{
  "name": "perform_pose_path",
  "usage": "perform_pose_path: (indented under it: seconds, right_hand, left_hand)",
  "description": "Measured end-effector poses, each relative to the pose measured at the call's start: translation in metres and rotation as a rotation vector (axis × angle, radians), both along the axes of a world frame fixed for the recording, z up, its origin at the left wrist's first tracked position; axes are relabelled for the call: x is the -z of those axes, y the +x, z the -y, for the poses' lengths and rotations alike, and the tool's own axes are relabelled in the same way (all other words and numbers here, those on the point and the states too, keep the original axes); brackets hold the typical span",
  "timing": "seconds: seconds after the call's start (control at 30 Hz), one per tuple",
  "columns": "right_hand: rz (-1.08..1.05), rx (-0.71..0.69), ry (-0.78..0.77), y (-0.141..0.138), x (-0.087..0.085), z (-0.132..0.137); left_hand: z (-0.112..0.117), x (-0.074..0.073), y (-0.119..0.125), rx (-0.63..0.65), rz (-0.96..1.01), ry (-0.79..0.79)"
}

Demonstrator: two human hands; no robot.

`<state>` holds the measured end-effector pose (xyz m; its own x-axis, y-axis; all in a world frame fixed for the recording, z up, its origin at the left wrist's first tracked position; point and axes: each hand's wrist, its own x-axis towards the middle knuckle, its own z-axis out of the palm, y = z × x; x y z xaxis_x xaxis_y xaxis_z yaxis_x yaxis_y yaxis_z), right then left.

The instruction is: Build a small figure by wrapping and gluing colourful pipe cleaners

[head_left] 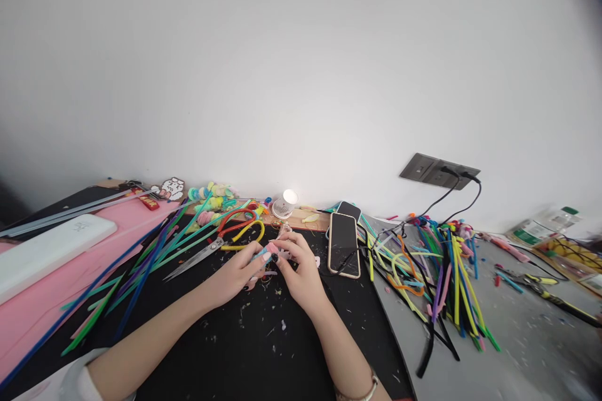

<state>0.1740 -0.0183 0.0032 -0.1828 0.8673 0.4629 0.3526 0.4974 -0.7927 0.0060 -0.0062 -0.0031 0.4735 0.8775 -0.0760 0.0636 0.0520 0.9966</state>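
My left hand (pixel 237 274) and my right hand (pixel 301 269) meet over a black mat (pixel 263 351), fingers pinched together on a small pink fuzzy piece (pixel 274 252) held between them. The piece is too small to make out in detail. Scissors with red and yellow handles (pixel 221 239) lie just behind my left hand. A phone (pixel 343 243) rests face up to the right of my right hand.
Long coloured pipe cleaners (pixel 141 263) fan out at the left over a pink sheet (pixel 42 301) with a white box (pixel 44 250). A tangled pile of pipe cleaners (pixel 442 269) and black cables lies at the right. A lit candle (pixel 284 203) stands by the wall.
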Motion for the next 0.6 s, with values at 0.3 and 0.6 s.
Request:
perform_pose_path:
  seconds: [0.3,0.6]
  right_hand:
    - [-0.001,-0.002,-0.011,0.0006,-0.0006,0.0008]
    - [0.005,-0.006,-0.006,0.0017,0.0014,0.0004]
  left_hand:
    - [-0.0021,0.0041,-0.0018,-0.034,-0.145,0.157]
    - [-0.001,0.0035,-0.0021,-0.016,-0.127,0.127]
